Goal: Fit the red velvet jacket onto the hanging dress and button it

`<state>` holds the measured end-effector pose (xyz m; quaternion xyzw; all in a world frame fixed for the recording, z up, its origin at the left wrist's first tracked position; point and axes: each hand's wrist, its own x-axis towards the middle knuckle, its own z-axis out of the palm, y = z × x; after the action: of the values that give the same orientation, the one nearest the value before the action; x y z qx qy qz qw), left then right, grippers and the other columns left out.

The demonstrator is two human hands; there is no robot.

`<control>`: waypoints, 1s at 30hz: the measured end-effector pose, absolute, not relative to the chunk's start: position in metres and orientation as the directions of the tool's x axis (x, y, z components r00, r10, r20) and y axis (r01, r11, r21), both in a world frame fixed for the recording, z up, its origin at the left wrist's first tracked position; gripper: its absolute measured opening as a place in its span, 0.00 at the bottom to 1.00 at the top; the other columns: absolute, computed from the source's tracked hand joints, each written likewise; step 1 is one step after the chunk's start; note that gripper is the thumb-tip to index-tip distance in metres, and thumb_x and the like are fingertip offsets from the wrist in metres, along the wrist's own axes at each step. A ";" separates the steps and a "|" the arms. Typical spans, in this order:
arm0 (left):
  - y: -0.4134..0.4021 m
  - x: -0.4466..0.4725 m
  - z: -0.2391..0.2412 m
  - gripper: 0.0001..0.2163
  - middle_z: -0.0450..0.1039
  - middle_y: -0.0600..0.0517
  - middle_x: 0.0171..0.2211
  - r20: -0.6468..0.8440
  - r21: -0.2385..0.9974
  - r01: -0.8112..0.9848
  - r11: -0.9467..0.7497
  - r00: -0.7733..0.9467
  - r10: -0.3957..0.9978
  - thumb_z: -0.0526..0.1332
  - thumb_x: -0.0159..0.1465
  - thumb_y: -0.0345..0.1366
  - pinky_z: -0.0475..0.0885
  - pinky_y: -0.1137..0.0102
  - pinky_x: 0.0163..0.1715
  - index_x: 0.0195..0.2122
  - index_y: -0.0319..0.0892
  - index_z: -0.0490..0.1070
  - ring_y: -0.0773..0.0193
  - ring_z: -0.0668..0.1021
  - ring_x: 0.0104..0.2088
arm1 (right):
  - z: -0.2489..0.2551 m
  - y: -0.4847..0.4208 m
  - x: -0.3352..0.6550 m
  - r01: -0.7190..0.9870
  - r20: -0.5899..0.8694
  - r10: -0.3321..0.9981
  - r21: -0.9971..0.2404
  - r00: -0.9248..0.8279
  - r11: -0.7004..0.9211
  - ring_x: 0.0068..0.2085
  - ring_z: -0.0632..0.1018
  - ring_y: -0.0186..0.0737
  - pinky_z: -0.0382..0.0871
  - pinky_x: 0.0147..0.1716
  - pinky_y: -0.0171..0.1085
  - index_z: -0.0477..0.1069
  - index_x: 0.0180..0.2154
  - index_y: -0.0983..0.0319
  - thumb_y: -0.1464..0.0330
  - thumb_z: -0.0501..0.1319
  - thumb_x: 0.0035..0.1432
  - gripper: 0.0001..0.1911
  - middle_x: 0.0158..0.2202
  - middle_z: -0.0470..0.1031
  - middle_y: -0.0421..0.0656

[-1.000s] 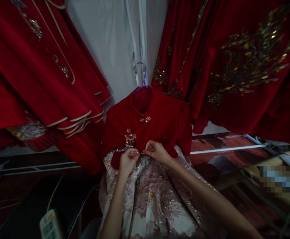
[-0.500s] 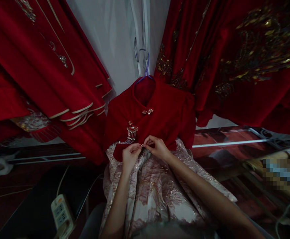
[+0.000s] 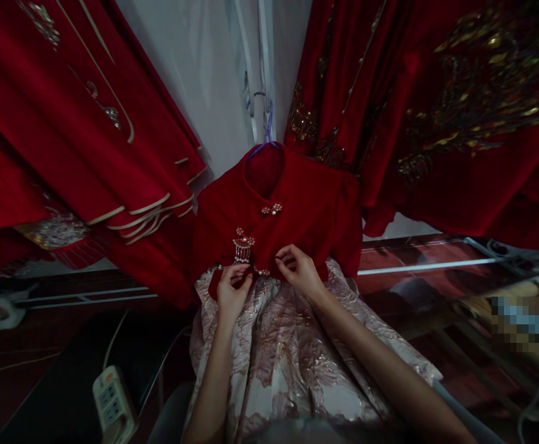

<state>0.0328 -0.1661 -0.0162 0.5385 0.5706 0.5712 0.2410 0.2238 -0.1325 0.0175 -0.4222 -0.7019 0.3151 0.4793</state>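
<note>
A small red velvet jacket (image 3: 306, 216) hangs on a purple hanger (image 3: 267, 132) over a pale brocade skirt (image 3: 283, 364). A pearl frog button (image 3: 271, 209) sits below its collar, and a tasselled pearl clasp (image 3: 243, 245) lies lower on the left. My left hand (image 3: 231, 290) pinches the jacket's lower hem just under that clasp. My right hand (image 3: 300, 271) grips the hem a little to the right, fingers curled into the red fabric. A small pearl fastening (image 3: 263, 272) shows on the hem between the two hands.
Larger red garments hang on both sides: cream-trimmed ones at left (image 3: 79, 148), gold-embroidered ones at right (image 3: 436, 111). A white wall and rail (image 3: 255, 68) stand behind. A white power strip (image 3: 112, 404) lies on a dark surface at lower left.
My hands have drawn apart along the hem, the left lower, the right slightly right. The tasselled clasp now hangs straight instead of trailing sideways, and the pearl fastening between the hands is uncovered.
</note>
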 end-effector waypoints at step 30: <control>-0.177 0.052 -0.011 0.08 0.76 0.52 0.30 0.491 0.755 0.583 -0.301 -0.197 0.849 0.64 0.58 0.42 0.73 0.71 0.35 0.30 0.43 0.74 0.66 0.77 0.30 | -0.011 -0.139 0.213 0.115 0.313 0.887 -0.922 -0.340 0.370 0.38 0.76 0.34 0.73 0.33 0.32 0.67 0.39 0.60 0.66 0.61 0.55 0.09 0.36 0.73 0.41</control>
<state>0.0516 -0.1773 -0.0112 0.6204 0.5768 0.5154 0.1291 0.2129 -0.1391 -0.0105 -0.3600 -0.6959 0.4308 0.4479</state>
